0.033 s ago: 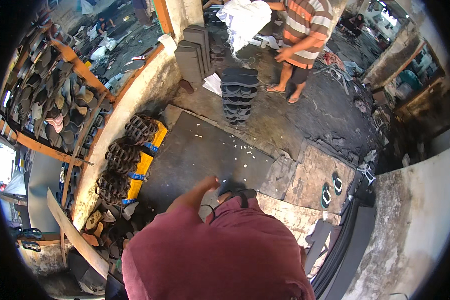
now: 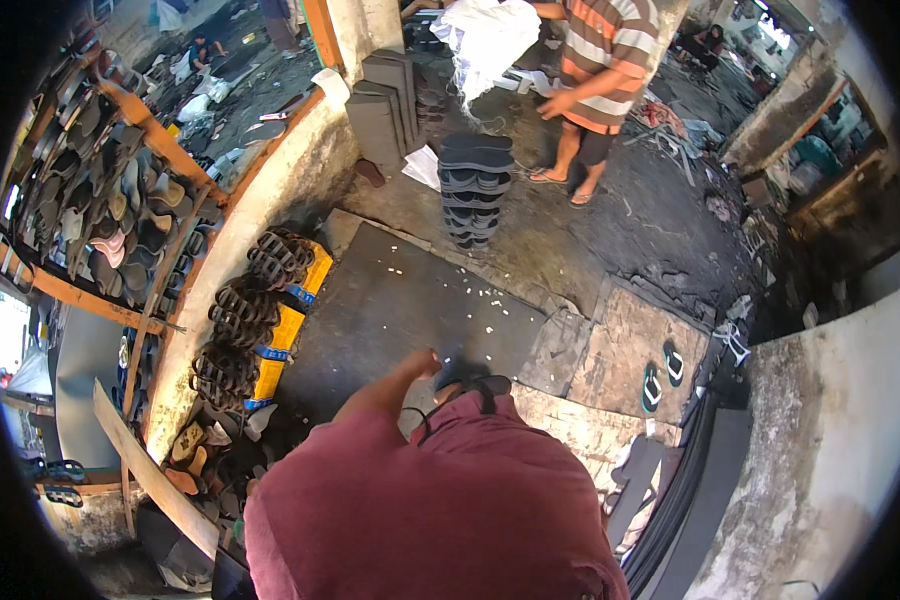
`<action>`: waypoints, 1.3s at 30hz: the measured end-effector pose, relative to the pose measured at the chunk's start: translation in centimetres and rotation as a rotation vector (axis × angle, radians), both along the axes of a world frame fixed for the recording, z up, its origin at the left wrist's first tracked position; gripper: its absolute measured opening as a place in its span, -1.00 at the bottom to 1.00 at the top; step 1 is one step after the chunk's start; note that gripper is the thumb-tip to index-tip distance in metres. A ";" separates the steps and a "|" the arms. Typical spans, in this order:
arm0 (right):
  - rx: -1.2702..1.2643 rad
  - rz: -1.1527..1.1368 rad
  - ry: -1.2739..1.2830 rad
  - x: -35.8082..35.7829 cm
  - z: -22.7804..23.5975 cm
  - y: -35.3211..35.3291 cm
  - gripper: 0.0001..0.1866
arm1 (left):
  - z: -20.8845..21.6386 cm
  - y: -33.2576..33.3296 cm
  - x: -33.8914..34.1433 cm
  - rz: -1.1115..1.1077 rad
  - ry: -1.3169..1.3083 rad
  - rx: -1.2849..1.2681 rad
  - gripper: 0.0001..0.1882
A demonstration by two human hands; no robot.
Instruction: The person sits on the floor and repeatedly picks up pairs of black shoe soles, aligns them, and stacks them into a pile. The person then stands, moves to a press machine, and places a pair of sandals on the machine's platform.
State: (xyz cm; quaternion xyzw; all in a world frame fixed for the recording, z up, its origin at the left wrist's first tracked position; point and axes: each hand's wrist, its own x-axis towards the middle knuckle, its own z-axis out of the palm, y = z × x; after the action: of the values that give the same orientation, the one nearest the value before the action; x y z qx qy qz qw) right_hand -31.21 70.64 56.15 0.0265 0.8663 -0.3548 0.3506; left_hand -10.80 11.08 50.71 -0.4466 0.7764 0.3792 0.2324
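Note:
My left hand (image 2: 425,363) is held out in front of my body, over the dark floor mat (image 2: 370,300). Its fingers look curled in, and anything inside them is hidden. My right hand is out of view, with my maroon shirt (image 2: 430,500) filling the lower middle. Several small pale pieces (image 2: 488,303) lie scattered on the mat beyond the hand. To its left, dark strapped sandals (image 2: 235,315) are heaped on yellow boxes (image 2: 285,330) along the low wall.
A tall stack of dark soles (image 2: 475,190) stands ahead. Beyond it, a person in a striped shirt (image 2: 605,60) is beside a white sack (image 2: 485,40). Green flip-flops (image 2: 651,388) lie on worn boards at right. A rack of footwear parts (image 2: 100,200) fills the left.
The view has shifted very slightly. The other person's lowered hand has moved a little left, toward the white sack. My left hand keeps its pose.

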 end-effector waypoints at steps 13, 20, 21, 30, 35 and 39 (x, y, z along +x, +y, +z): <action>0.312 -0.010 0.114 30.2 -1.9 12.6 -0.81 | -6.6 -2.0 -6.7 -1.063 0.186 -0.201 -0.67; -0.092 -1.192 -0.177 44.0 -4.8 5.5 -0.76 | -1.9 8.2 -15.4 -0.966 -0.045 0.038 -0.57; -0.218 -1.340 -0.198 43.8 -5.4 4.4 -0.72 | -2.0 8.2 -17.9 -1.028 -0.027 0.009 -0.56; -0.167 -1.698 -0.302 38.1 -4.0 3.5 -0.67 | -2.7 18.4 -36.9 -1.178 0.057 -0.029 -0.58; 0.226 -1.314 -0.363 42.0 -9.9 11.4 -0.66 | -4.3 37.3 -44.5 -1.493 -0.110 0.093 -0.46; 0.507 -0.267 -0.225 17.8 -10.6 16.7 -0.64 | 4.0 40.6 -58.9 -1.202 0.020 0.043 -0.45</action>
State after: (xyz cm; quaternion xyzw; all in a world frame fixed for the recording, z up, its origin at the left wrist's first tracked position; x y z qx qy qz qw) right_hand -13.43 87.31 45.56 0.2662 0.8717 -0.1650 0.3769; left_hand -69.66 51.65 54.67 0.0793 0.8871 0.2013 0.4077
